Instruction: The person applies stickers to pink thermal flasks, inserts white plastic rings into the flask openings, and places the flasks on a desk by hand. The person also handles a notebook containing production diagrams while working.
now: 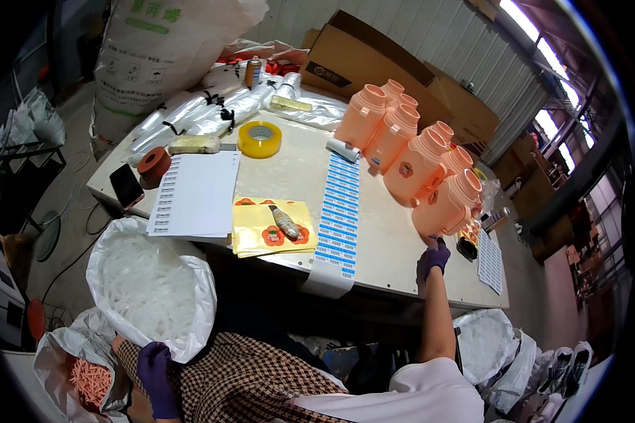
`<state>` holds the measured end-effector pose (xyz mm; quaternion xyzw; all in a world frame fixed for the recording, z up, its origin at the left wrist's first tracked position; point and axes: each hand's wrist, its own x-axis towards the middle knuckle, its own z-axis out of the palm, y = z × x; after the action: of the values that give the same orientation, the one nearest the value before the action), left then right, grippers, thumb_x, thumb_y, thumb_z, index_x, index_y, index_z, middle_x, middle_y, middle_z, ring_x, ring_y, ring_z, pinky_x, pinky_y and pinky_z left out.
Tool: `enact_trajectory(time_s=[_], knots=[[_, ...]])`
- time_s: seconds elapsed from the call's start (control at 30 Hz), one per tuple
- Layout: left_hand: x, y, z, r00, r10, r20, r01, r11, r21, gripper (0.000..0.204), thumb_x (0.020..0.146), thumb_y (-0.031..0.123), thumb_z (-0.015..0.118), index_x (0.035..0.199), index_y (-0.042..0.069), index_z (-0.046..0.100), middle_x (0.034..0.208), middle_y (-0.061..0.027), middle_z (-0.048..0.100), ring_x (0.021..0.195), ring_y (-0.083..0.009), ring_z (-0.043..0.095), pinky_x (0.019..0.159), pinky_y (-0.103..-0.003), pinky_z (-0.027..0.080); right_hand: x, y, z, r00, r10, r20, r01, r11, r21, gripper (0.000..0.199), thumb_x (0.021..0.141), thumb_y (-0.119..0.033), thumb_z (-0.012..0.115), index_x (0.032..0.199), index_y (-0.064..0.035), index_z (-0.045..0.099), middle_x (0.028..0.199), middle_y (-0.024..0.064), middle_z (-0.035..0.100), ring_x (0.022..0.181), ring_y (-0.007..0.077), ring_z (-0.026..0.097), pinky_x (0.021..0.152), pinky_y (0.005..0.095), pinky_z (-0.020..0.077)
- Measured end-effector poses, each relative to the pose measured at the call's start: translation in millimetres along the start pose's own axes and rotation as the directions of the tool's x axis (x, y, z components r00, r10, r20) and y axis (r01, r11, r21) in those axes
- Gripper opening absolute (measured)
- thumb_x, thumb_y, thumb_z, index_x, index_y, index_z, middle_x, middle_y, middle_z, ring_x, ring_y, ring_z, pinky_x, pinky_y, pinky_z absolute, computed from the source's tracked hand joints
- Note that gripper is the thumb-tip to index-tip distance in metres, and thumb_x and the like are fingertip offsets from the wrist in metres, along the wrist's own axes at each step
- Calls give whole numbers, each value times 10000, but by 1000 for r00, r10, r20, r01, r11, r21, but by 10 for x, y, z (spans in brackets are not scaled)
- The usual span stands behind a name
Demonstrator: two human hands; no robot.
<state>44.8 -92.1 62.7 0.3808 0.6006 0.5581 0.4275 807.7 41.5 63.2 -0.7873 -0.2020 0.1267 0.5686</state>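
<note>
My left hand [156,370], in a purple glove, is low at the left, over my checked apron. Its fingers are curled beside the near rim of a white bag [206,299] full of translucent plastic pieces [144,285]. Whether they grip the rim is hidden. My right hand [436,259], gloved the same way, is at the table's front right, fingers partly stretched toward the base of the nearest peach jug [441,211]. No object shows in it. Several more peach jugs [410,166] stand behind, some with a round sticker on the side.
A strip of blue-and-white labels [337,218] hangs over the table edge. Left of it lie yellow sticker sheets [250,236], white paper [197,190], yellow tape [259,139] and a phone [126,187]. Clear plastic bags [226,116] and cardboard boxes [374,60] are behind. Pink pieces [90,381] fill another bag.
</note>
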Motion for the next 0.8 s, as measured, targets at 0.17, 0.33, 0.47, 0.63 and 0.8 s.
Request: enact_trajectory(time_s=[0.17, 0.33, 0.47, 0.63, 0.8], knots=[[-26, -104, 174, 995, -99, -32, 96, 991, -96, 277, 890, 34, 623, 1160, -24, 601, 1070, -83, 639, 989, -181, 612, 898, -312, 498, 123, 184, -49, 946, -325, -19, 254, 773, -582, 440, 863, -12, 554, 1278, -116, 657, 1227, 136, 519, 964, 288, 632, 880, 332, 500], [36, 5, 291, 993, -17, 117, 5, 994, 109, 271, 903, -1, 610, 1173, -25, 600, 1093, -92, 649, 1023, -191, 631, 943, -326, 509, 47, 70, -170, 987, -154, -56, 88, 789, -609, 469, 838, -97, 572, 1290, -189, 660, 1311, 145, 490, 1056, 361, 633, 952, 387, 508], [48, 7, 397, 992, 10, 127, -18, 998, 68, 233, 930, 15, 586, 1154, -47, 608, 1078, -101, 654, 1008, -184, 632, 930, -322, 505, 24, -76, -291, 989, -145, 21, 113, 665, -738, 491, 822, -189, 599, 1310, -172, 642, 1369, 188, 475, 1113, 399, 623, 1007, 421, 490], [69, 11, 350, 999, 13, 46, -14, 1000, 4, 221, 932, 22, 590, 1142, -44, 614, 1066, -100, 657, 1012, -188, 633, 938, -328, 504, 188, -150, -100, 981, -165, 98, 178, 584, -792, 433, 829, -214, 618, 1240, -86, 669, 1197, 207, 620, 1126, 380, 634, 965, 415, 499], [207, -83, -159, 944, 158, -290, -231, 944, -236, 211, 932, 30, 608, 1138, -10, 632, 1108, -107, 644, 1001, -201, 627, 905, -344, 532, 468, 386, -460, 721, -690, 72, 692, 708, -140, 384, 926, -63, 469, 1272, 29, 607, 1248, 118, 663, 1122, 237, 616, 939, 349, 490]])
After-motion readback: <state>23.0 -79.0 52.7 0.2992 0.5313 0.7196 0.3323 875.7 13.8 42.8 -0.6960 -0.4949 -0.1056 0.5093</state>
